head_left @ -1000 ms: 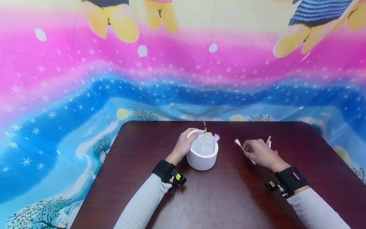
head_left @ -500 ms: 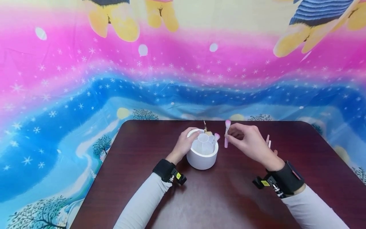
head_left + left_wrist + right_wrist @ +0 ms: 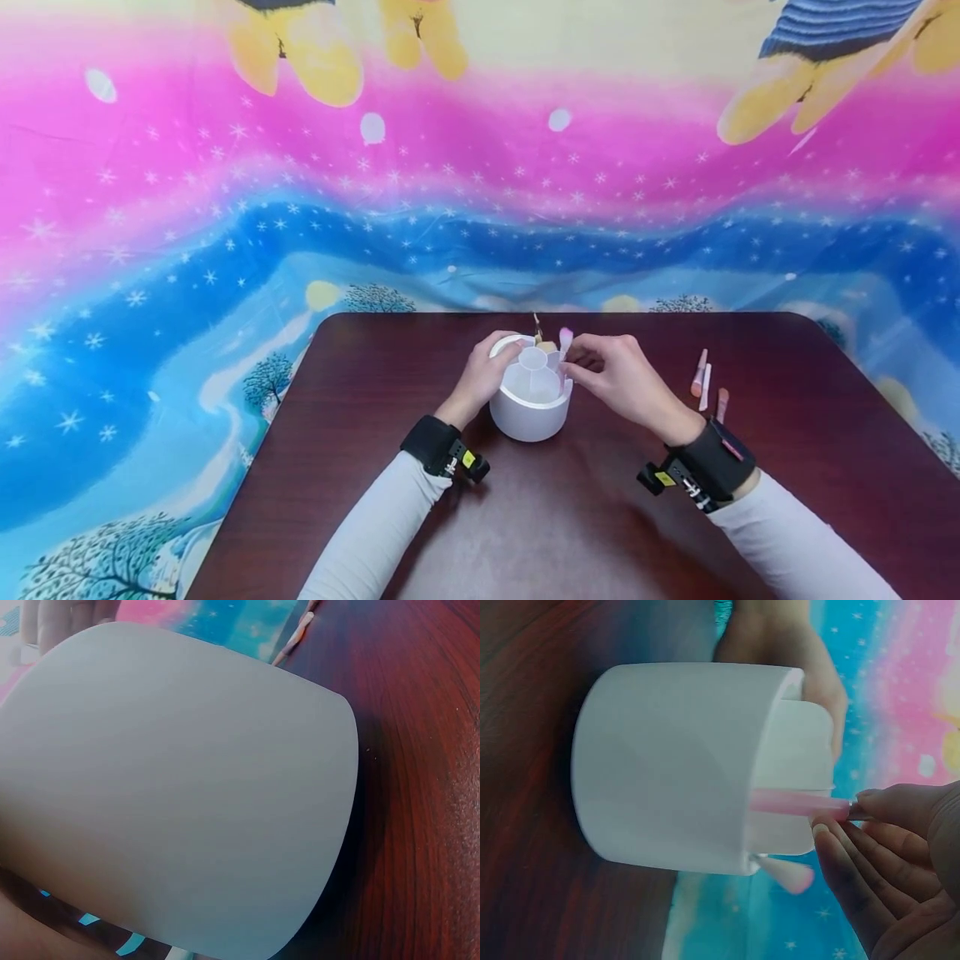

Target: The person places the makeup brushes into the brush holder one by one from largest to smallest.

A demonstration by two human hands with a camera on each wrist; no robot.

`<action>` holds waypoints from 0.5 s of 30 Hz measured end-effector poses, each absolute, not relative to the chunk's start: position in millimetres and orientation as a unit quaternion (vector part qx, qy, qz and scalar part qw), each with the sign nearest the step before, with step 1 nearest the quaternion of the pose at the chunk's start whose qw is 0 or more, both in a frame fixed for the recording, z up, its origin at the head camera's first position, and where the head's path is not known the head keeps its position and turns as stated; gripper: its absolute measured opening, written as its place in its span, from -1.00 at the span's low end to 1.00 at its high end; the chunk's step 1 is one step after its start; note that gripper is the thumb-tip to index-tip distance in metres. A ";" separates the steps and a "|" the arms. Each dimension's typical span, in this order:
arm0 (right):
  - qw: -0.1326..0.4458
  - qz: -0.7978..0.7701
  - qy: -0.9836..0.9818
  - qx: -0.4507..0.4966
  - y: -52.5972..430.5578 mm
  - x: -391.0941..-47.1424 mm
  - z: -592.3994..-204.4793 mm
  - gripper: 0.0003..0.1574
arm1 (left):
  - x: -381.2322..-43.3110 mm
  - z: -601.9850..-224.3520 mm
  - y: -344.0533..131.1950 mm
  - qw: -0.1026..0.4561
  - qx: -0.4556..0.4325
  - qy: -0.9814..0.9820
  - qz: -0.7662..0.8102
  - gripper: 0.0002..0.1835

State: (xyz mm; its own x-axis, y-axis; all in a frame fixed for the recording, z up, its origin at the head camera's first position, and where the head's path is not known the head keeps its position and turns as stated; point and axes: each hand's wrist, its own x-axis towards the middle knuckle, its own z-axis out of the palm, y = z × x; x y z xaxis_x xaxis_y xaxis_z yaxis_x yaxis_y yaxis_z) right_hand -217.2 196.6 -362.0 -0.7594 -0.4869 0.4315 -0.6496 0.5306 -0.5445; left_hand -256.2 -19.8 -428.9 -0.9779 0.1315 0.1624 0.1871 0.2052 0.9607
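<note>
A white round holder [image 3: 528,421] with inner dividers stands on the table. My left hand [image 3: 480,379] grips its left side, thumb over the rim. On the holder's right side, my right hand [image 3: 626,379] pinches a makeup brush [image 3: 566,336], bristles up. In the right wrist view, the pink handle of that makeup brush [image 3: 799,804] reaches down inside the holder's wall, and a second makeup brush [image 3: 789,874] with pink-tipped bristles leans out beside it. A tan brush head [image 3: 547,347] and a thin gold item [image 3: 537,327] show at the back rim. The holder's wall [image 3: 187,787] fills most of the left wrist view.
Three makeup brushes lie on the dark wood table [image 3: 480,517] at the right: one with a pale pink handle [image 3: 700,372], a whitish one [image 3: 706,388] and a brown-tipped one [image 3: 722,403]. A patterned cloth [image 3: 480,183] hangs behind the table's far edge.
My right hand has lifted a brush from the right, turned it bristles up and carried it left to the holder, its handle now inside. The left hand has stayed on the holder.
</note>
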 end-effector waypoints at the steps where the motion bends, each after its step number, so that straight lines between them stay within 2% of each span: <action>1: 0.112 0.356 -0.868 0.327 196.8 -217.0 -362.9 -0.90 | -256.6 -429.3 -19.9 0.021 -0.102 -0.776 -0.622 -0.65; 9: 0.138 0.334 -0.878 0.315 210.9 -217.7 -356.0 -0.88 | -258.5 -430.6 -21.3 0.016 -0.109 -0.771 -0.627 -0.65; 15: 0.175 0.305 -0.897 0.268 250.2 -221.5 -346.9 -0.91 | -258.2 -429.1 -21.1 0.003 -0.106 -0.776 -0.622 -0.65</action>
State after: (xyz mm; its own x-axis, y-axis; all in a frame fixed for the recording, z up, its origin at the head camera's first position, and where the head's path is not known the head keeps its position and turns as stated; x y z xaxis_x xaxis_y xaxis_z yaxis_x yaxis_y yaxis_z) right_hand -221.5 250.2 -346.9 -0.7949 -0.3750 0.4770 -0.5880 0.6701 -0.4531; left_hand -258.2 -21.1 -429.1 -0.9773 0.1612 0.1372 0.1690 0.2033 0.9644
